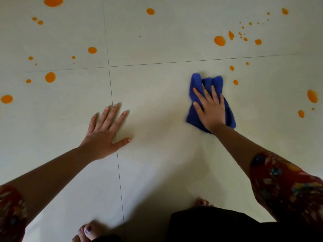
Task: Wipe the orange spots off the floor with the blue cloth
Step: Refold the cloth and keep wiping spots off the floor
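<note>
A crumpled blue cloth (199, 81) lies on the pale tiled floor (157, 95), right of centre. My right hand (210, 107) presses flat on it with straight, spread fingers. My left hand (104, 133) rests flat on the bare floor across a tile joint, fingers spread, holding nothing. Orange spots lie scattered around: a large spot (219, 40) beyond the cloth, two small spots (235, 82) just right of it, a cluster (244, 32) at the far right, a spot (50, 77) on the left, another spot (7, 99) by the left edge.
Dark tile joints (111, 95) cross the floor. My bare feet (85, 231) and dark clothing (218, 224) sit at the bottom edge. More orange spots mark the far left (53, 1), the top middle (150, 11) and the right edge (312, 96).
</note>
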`<state>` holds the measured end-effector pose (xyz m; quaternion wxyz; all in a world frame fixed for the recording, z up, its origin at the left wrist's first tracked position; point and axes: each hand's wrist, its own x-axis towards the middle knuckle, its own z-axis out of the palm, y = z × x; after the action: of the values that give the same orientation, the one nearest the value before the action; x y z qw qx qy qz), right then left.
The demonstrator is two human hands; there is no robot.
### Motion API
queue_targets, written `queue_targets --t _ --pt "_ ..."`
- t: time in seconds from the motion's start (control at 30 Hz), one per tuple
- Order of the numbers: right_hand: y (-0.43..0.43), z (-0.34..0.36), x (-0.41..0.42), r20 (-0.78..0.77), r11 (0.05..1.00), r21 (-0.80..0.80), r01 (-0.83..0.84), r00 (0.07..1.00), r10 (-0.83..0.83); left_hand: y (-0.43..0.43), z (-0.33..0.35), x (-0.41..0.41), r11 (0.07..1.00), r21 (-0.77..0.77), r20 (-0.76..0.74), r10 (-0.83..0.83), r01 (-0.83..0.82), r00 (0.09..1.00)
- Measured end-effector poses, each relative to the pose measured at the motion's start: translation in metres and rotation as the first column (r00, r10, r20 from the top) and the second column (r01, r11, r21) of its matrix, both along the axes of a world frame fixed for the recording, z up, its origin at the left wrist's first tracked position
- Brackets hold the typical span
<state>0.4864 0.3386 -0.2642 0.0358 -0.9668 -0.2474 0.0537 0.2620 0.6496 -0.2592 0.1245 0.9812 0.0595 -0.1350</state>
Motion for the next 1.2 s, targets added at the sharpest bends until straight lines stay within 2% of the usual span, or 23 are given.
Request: queue_targets --t 0.07,0.13,0.2,0.27,0.3,0.4,0.47,0.53,0.63,0.7,0.73,0.8,0.83,0.87,0.9,0.93,1.0,1.03,1.07,1.1,1.13,1.2 --pt "0.035 -0.003 -0.014 -0.001 0.997 0.001 -0.078 0.997 0.078 0.002 0.002 0.002 1.0 -0.021 -0.038 -0.003 0.003 0.999" --pt "0.048 -0.007 -0.049 0.038 0.948 0.028 -0.317 0.948 0.315 0.003 0.006 0.002 0.999 -0.04 -0.05 -0.006 0.004 0.999" --pt "0.02 -0.005 -0.09 0.021 0.787 -0.002 -0.617 0.786 0.617 0.001 0.012 -0.003 0.999 -0.037 -0.037 -0.008 0.007 0.999" --pt "-0.031 -0.001 -0.104 -0.052 0.621 0.022 -0.784 0.619 0.783 -0.004 0.019 -0.013 1.0 -0.024 -0.018 -0.004 0.004 1.0" --pt "-0.054 0.0 -0.098 -0.051 0.618 0.046 -0.784 0.616 0.786 -0.008 0.022 -0.019 1.0 -0.03 -0.017 -0.004 0.003 1.0" --pt "-0.079 -0.002 -0.056 -0.053 0.829 0.021 -0.559 0.828 0.559 -0.016 0.032 -0.039 0.998 -0.063 -0.031 -0.002 0.0 1.0" --pt "-0.05 -0.003 -0.034 -0.021 0.917 -0.012 -0.398 0.917 0.398 -0.015 0.041 -0.048 0.999 -0.043 -0.046 -0.033 0.031 0.998" --pt "0.003 -0.004 -0.027 0.023 0.952 0.003 -0.307 0.951 0.307 -0.009 0.053 -0.054 0.999 -0.021 -0.064 -0.049 0.047 0.997" --pt "0.07 -0.005 -0.045 0.012 0.944 0.08 -0.32 0.947 0.32 0.001 0.074 -0.051 0.999 -0.028 -0.106 0.035 -0.038 0.994" --pt "0.087 -0.003 -0.075 0.016 0.856 0.094 -0.508 0.861 0.509 0.005 0.087 -0.05 0.994 -0.018 -0.124 0.104 -0.107 0.987" --pt "0.083 -0.003 -0.09 0.007 0.776 0.086 -0.625 0.78 0.626 0.006 0.093 -0.051 0.991 -0.019 -0.13 0.129 -0.132 0.983" --pt "0.06 -0.001 -0.096 0.001 0.557 0.068 -0.828 0.558 0.83 0.009 0.104 -0.051 0.99 -0.018 -0.141 0.137 -0.141 0.981" --pt "0.05 -0.002 -0.084 -0.005 0.464 0.061 -0.884 0.465 0.886 0.011 0.107 -0.048 0.993 -0.009 -0.141 0.117 -0.12 0.983" --pt "0.042 -0.004 -0.069 0.001 0.42 0.042 -0.907 0.42 0.907 0.013 0.11 -0.045 0.995 0.007 -0.135 0.102 -0.102 0.986" --pt "0.043 -0.007 -0.051 0.019 0.433 0.011 -0.901 0.433 0.901 0.019 0.113 -0.04 0.995 0.024 -0.131 0.098 -0.096 0.987" --pt "0.043 -0.01 -0.034 0.036 0.513 -0.018 -0.858 0.512 0.858 0.021 0.11 -0.034 0.995 0.027 -0.132 0.096 -0.094 0.987" --pt "0.054 -0.01 -0.012 0.014 0.751 -0.021 -0.66 0.751 0.66 0.027 0.1 -0.02 0.994 0.026 -0.135 0.108 -0.105 0.985" --pt "0.066 -0.009 -0.01 -0.008 0.846 -0.011 -0.534 0.846 0.534 0.029 0.094 -0.012 0.994 0.02 -0.131 0.11 -0.109 0.985" --pt "0.081 -0.008 -0.014 -0.014 0.897 -0.002 -0.442 0.897 0.442 0.03 0.087 -0.006 0.995 0.013 -0.126 0.103 -0.103 0.987" --pt "0.098 -0.005 -0.024 -0.048 0.917 0.006 -0.4 0.916 0.399 0.031 0.079 0.001 0.996 0.005 -0.12 0.086 -0.086 0.989" --pt "0.112 -0.004 -0.036 -0.062 0.906 0.018 -0.424 0.904 0.424 0.03 0.072 0.007 0.998 -0.001 -0.11 0.068 -0.069 0.992" --pt "0.125 -0.003 -0.059 -0.048 0.788 -0.003 -0.616 0.787 0.615 0.032 0.059 0.017 0.999 -0.022 -0.077 0.035 -0.036 0.996"
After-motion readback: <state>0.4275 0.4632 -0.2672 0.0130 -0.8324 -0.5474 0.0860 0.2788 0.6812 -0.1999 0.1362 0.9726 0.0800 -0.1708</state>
